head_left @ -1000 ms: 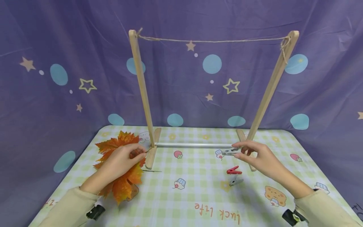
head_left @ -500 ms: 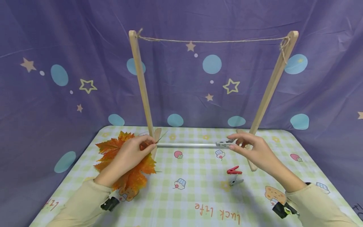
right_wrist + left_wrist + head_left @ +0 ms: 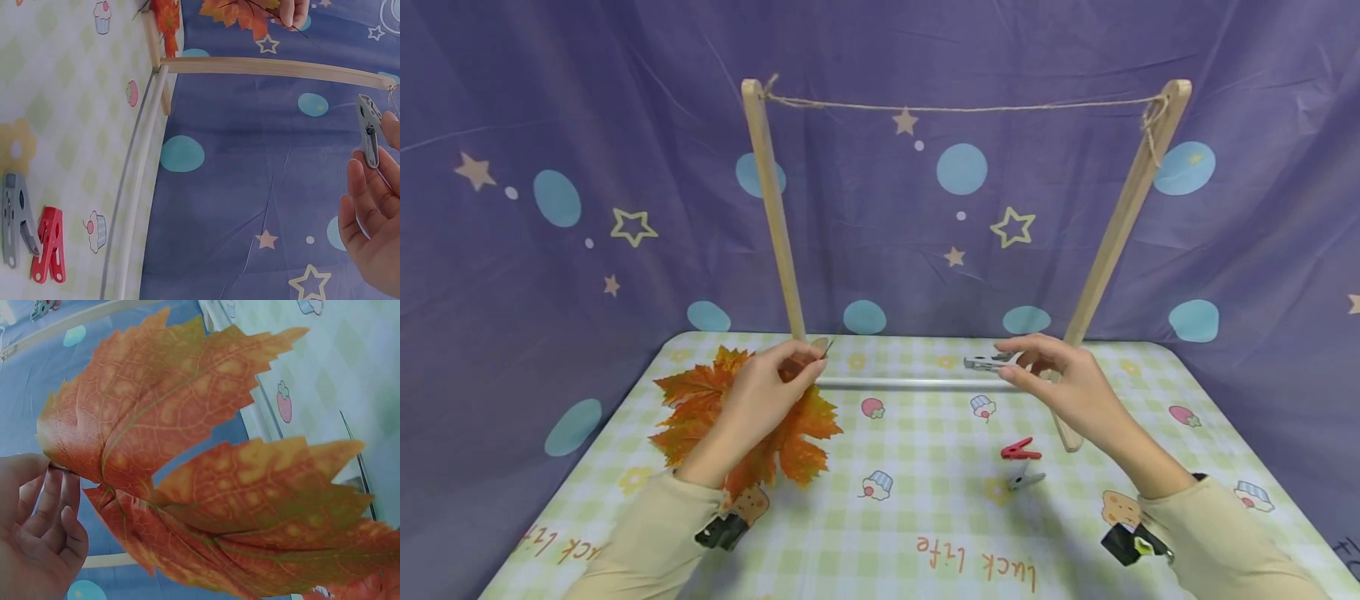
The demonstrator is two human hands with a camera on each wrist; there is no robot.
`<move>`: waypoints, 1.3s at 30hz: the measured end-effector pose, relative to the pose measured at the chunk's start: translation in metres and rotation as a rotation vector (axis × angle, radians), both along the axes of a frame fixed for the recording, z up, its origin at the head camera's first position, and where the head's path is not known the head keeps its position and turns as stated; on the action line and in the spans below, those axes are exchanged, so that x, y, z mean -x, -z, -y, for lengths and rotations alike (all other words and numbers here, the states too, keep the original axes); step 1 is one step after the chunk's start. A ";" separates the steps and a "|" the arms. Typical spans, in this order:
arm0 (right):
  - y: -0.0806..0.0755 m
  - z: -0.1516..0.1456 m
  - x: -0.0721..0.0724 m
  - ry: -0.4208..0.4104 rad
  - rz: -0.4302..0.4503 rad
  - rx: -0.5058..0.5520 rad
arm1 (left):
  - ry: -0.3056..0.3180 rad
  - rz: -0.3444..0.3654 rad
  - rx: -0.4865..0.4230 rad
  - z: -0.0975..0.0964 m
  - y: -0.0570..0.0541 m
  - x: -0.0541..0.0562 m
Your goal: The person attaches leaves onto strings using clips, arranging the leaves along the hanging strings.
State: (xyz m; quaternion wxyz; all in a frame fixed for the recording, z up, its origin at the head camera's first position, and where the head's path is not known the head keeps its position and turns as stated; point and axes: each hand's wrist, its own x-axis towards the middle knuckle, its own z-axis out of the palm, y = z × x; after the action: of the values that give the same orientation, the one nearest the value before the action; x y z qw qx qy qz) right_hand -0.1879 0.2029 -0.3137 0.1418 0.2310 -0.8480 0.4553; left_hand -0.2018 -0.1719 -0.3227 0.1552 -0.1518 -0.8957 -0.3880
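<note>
Purple-blue curtain (image 3: 865, 258) printed with stars and blue ovals hangs behind a table dressed in a green-and-white checked cloth (image 3: 947, 500), where a person in pale sleeves works with both hands raised above the surface. At left, the left hand (image 3: 771, 383) pinches the thin stem of an orange maple leaf (image 3: 801, 433) between thumb and fingers, its broad blade hanging below the grip. A second leaf (image 3: 688, 392) lies at the table's left side. Opposite, the right hand (image 3: 1060, 375) holds a gray clothespin (image 3: 988, 363) in a narrow pinch, the clip's nose pointing toward the left hand, the two hands well apart. Behind them stands a wooden frame (image 3: 1108, 250), a string (image 3: 962, 109) tied between the tops of its posts and a white rod (image 3: 917, 383) joining them near the base. A red clothespin (image 3: 1019, 450) and another gray one (image 3: 1024, 479) lie side by side on the cloth.
</note>
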 end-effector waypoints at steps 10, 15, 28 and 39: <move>-0.002 0.004 0.001 -0.004 0.014 0.037 | -0.016 -0.053 -0.090 -0.013 -0.009 0.009; -0.002 0.005 0.002 0.004 0.010 0.038 | -0.021 -0.073 -0.119 -0.021 -0.016 0.015; -0.009 0.011 0.007 0.003 -0.018 0.082 | -0.021 -0.216 -0.223 -0.040 -0.020 0.040; -0.019 0.028 0.018 -0.006 -0.030 0.188 | -0.043 -0.313 -0.271 -0.057 -0.028 0.060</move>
State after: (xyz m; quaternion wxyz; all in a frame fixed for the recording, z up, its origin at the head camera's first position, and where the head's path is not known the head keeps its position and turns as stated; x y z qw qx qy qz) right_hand -0.2060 0.1748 -0.2944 0.1743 0.2259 -0.7987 0.5297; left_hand -0.2620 -0.1149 -0.2946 0.3199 -0.1687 -0.8032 -0.4734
